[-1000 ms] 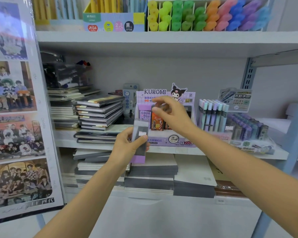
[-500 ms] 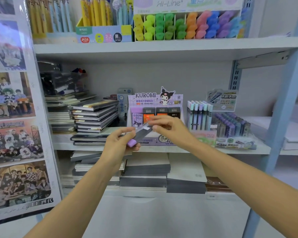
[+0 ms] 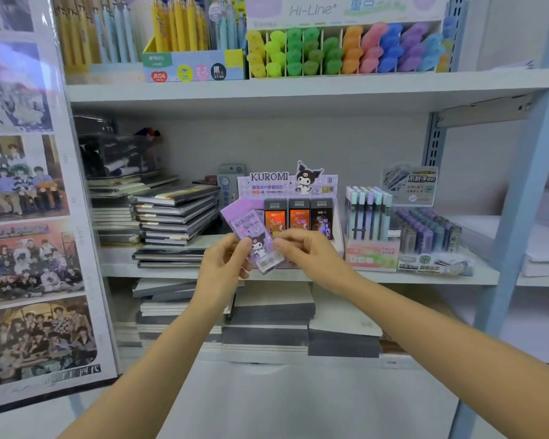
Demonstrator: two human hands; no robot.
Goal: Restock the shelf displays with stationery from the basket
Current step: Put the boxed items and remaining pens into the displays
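Box [image 3: 247,229] (purple, tilted) pinched between left hand [image 3: 224,268] and right hand [image 3: 308,257].

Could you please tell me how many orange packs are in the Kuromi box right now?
2. One orange pack stands in the Kuromi box, the other beside it, next to a dark pack. Others may be hidden behind them.
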